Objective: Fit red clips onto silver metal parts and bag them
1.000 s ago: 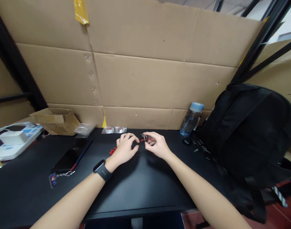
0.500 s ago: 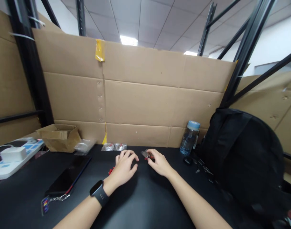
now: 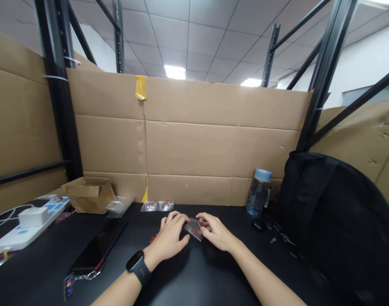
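Moved: the bag (image 3: pixel 193 228) now shows broad between the hands; half a second ago only a scrap showed past the right fingers, and the view has since tipped up.
Phone (image 3: pixel 100 246): toward the counter's (image 3: pixel 194 280) left edge, well apart from the hands.
Left hand (image 3: pixel 169 239): thumb spread away, fingers curved, tips at the bag's left side; whether they grip it, I cannot tell.
Right hand (image 3: pixel 217 233): thumb and fingers pinching the bag's right end, red showing among them.
Red bits (image 3: pixel 152 239): just beside the left hand's outer side, mostly hidden.
Bag: mid-counter, toward the far edge; resting or lifted, unclear.
Care: best to steady its left side with fingertips before easing the right pinch; something this thin could slide or crumple.
Packets (image 3: pixel 157 206): along the far edge, left of middle.
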Motion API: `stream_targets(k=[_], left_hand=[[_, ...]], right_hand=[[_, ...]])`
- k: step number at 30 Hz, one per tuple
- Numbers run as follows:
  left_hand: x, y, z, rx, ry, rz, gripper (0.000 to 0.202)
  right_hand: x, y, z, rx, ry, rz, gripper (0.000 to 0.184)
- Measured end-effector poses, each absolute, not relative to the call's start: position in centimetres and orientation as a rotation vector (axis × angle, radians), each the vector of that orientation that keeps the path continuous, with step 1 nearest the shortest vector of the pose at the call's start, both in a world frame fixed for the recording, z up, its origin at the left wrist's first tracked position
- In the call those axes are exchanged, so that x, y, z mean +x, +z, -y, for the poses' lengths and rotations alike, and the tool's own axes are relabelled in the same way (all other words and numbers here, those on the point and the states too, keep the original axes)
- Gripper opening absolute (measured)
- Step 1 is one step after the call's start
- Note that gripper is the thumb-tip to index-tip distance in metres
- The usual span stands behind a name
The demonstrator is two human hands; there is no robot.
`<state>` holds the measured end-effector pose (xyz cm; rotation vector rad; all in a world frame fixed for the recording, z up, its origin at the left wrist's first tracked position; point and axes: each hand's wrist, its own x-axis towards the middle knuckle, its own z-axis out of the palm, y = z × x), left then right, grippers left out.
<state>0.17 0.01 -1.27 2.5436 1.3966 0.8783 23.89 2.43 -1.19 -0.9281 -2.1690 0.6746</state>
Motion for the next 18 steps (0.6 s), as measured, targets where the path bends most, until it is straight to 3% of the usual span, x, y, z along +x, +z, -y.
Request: stream_targets(k=[2,5,8,18], left_hand=[[0.30,-1.37,0.23,2.553,0.795,-1.316,0.048],[0.50,-1.41,0.58,2.561,0.659,-1.221,0.039],[0.64,-1.35,0.69,2.559,0.604,-1.200,0.027],[0.95,-0.78,0.95,2.549,0.567,-1.024,0.014]], right_hand=[[23.86,-1.27,-2.30,-0.881,0.840,2.114,0.036],[23.98,-1.44,-2.30,-0.890,0.974,2.045,0.035],[24.22,-1.70,-2.53,-0.953,0.983,2.007,0.036],[24.09,-1.56,-2.54,-0.999,0.987,1.991,0.038]])
